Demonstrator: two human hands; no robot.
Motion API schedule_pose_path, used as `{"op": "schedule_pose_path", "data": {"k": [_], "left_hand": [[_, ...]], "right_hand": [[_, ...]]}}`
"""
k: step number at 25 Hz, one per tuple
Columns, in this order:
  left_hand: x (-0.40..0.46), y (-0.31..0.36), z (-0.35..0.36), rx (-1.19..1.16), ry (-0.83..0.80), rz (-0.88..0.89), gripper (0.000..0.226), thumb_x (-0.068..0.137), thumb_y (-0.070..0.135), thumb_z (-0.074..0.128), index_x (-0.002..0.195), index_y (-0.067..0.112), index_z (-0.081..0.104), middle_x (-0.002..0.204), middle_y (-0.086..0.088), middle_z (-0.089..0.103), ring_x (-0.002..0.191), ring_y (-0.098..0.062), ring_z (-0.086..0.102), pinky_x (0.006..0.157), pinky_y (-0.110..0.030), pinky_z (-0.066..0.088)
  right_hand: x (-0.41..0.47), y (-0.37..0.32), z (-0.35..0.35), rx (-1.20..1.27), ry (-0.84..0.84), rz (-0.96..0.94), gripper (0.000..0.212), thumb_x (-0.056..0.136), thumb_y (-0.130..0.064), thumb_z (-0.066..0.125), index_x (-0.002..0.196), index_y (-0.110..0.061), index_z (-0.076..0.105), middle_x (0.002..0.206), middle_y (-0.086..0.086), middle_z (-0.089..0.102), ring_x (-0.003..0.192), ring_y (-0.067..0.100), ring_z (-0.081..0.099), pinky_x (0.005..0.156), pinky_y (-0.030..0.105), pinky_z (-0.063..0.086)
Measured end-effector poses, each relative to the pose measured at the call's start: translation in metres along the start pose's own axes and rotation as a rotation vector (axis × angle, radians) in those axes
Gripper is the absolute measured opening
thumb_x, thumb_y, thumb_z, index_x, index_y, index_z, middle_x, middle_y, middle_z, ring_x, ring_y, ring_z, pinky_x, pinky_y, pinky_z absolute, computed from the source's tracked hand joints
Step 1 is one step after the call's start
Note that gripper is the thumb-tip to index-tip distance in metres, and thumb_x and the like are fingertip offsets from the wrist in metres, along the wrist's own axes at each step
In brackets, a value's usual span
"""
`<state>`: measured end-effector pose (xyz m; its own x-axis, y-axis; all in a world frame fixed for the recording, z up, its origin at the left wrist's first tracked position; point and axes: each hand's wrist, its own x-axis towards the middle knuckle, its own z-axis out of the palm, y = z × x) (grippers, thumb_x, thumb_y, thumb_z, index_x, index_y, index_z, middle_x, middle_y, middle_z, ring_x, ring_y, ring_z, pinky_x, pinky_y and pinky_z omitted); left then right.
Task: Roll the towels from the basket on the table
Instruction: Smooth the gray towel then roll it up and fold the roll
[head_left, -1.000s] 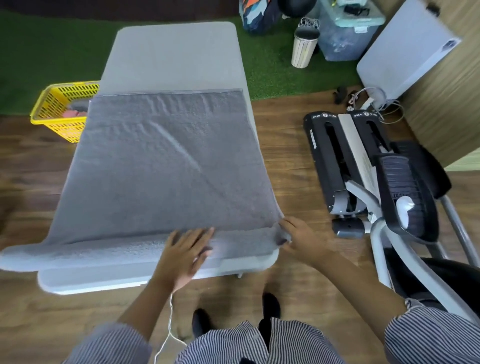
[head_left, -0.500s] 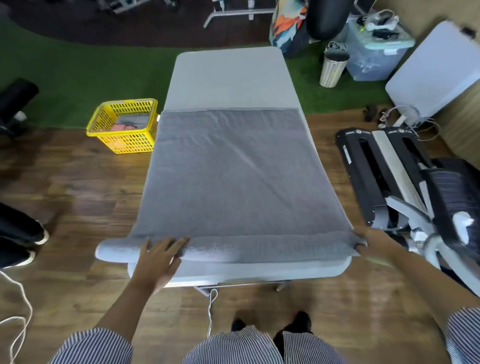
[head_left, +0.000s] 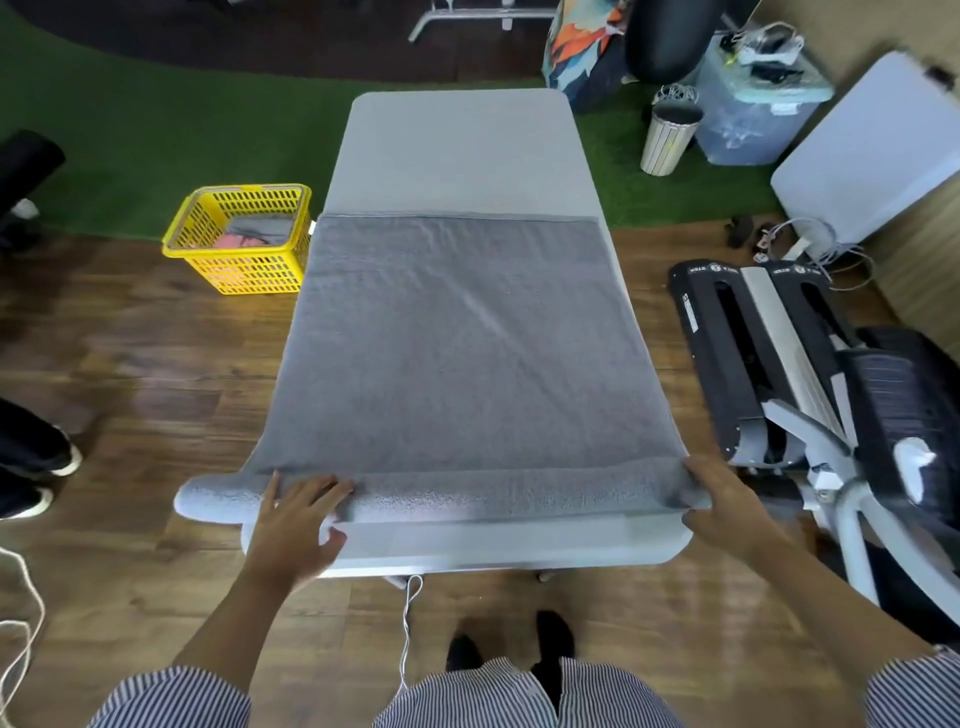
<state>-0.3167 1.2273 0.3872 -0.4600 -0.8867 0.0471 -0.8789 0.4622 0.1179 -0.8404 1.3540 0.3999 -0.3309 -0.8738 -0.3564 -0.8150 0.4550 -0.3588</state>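
A large grey towel (head_left: 462, 338) lies spread over the near half of the grey padded table (head_left: 457, 150). Its near edge is rolled into a thin roll (head_left: 467, 493) across the table's width; the roll's left end sticks out past the table edge. My left hand (head_left: 296, 525) presses flat on the roll left of centre, fingers straight. My right hand (head_left: 727, 504) holds the roll's right end at the table's right edge. A yellow basket (head_left: 241, 260) stands on the floor left of the table with pink and grey towels inside.
An exercise machine (head_left: 810, 374) stands close on the right. Another person's shoes (head_left: 36, 467) are at the left edge. A bin (head_left: 670, 135), a plastic box (head_left: 753, 98) and a white folded table (head_left: 872, 166) sit at the back right. A cord (head_left: 410, 623) hangs under the table.
The view has shifted left and up, centring the table. My left hand slid left along the roll and my right hand went to its right end. The roll looks slightly thicker.
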Motion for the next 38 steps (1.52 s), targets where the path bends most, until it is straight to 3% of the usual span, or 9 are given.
{"op": "schedule_pose_path", "data": {"k": [6,9,11,17,22,26,32,35,38], "left_hand": [[0.012,0.005,-0.021,-0.032,-0.051,-0.056,0.038,0.067,0.021,0.054,0.102,0.018,0.067,0.089,0.000,0.073,0.077,-0.026,0.070,0.076,-0.051,0.051],[0.014,0.001,-0.021,-0.048,-0.021,-0.123,0.035,0.068,0.027,0.050,0.100,0.019,0.060,0.089,0.003,0.070,0.080,-0.023,0.069,0.083,-0.050,0.047],[0.014,0.001,-0.020,-0.040,0.004,-0.180,0.032,0.068,0.026,0.056,0.098,0.018,0.060,0.097,0.000,0.065,0.087,-0.026,0.065,0.088,-0.056,0.044],[0.005,0.004,-0.009,0.043,0.153,-0.134,0.042,0.072,0.027,0.046,0.101,0.011,0.072,0.099,-0.004,0.069,0.094,-0.024,0.064,0.099,-0.063,0.034],[0.011,0.002,-0.007,0.007,0.029,-0.098,0.064,0.042,-0.013,0.073,0.101,0.009,0.068,0.087,-0.008,0.068,0.085,-0.030,0.061,0.090,-0.069,0.038],[0.015,0.000,-0.013,-0.180,0.005,0.011,0.055,0.057,-0.003,0.048,0.107,0.020,0.055,0.088,-0.008,0.068,0.085,-0.030,0.061,0.093,-0.048,0.046],[0.006,-0.025,-0.024,-0.053,0.024,-0.212,0.046,0.069,0.028,0.072,0.109,0.008,0.061,0.112,-0.008,0.061,0.105,-0.032,0.058,0.102,-0.058,0.033],[0.000,-0.037,-0.020,0.015,-0.087,-0.166,0.071,0.057,0.023,0.086,0.121,0.011,0.059,0.125,-0.008,0.061,0.122,-0.028,0.054,0.106,-0.063,0.022],[-0.001,-0.038,-0.026,0.057,-0.057,-0.140,0.054,0.060,0.016,0.078,0.112,0.012,0.064,0.101,-0.008,0.070,0.095,-0.032,0.067,0.093,-0.065,0.041]], "right_hand": [[0.019,-0.012,-0.023,-0.132,-0.106,-0.030,0.018,0.074,-0.025,0.047,0.081,-0.010,0.056,0.073,0.001,0.056,0.079,0.033,0.057,0.067,0.034,0.041],[0.033,-0.013,-0.029,-0.216,-0.144,-0.124,0.031,0.072,-0.035,0.041,0.091,-0.013,0.053,0.093,0.003,0.054,0.085,0.030,0.055,0.073,0.043,0.048],[0.032,-0.019,-0.026,-0.133,-0.025,-0.210,0.038,0.074,-0.011,0.056,0.112,-0.009,0.053,0.112,0.007,0.050,0.092,0.030,0.054,0.076,0.045,0.049],[0.020,-0.016,-0.009,-0.178,0.090,-0.299,0.054,0.065,-0.002,0.071,0.118,0.002,0.057,0.112,0.017,0.060,0.097,0.037,0.057,0.087,0.046,0.046],[0.026,-0.023,-0.016,-0.208,-0.024,-0.184,0.022,0.068,-0.010,0.063,0.089,-0.006,0.060,0.084,0.010,0.062,0.081,0.034,0.058,0.070,0.040,0.048],[0.032,-0.026,-0.025,-0.190,-0.163,-0.128,0.020,0.068,-0.019,0.049,0.082,-0.006,0.055,0.079,0.009,0.057,0.079,0.033,0.056,0.068,0.038,0.045],[0.026,-0.032,-0.016,-0.127,0.094,-0.221,0.041,0.069,0.005,0.055,0.108,-0.004,0.058,0.099,0.010,0.060,0.090,0.034,0.054,0.080,0.041,0.046],[0.027,-0.035,-0.013,-0.135,0.058,-0.154,0.028,0.068,0.007,0.049,0.090,-0.005,0.061,0.086,0.012,0.063,0.080,0.036,0.058,0.071,0.044,0.050],[0.030,-0.040,-0.016,-0.221,-0.021,-0.155,0.026,0.066,0.007,0.046,0.062,-0.018,0.043,0.061,0.010,0.054,0.062,0.035,0.055,0.058,0.040,0.047]]}}
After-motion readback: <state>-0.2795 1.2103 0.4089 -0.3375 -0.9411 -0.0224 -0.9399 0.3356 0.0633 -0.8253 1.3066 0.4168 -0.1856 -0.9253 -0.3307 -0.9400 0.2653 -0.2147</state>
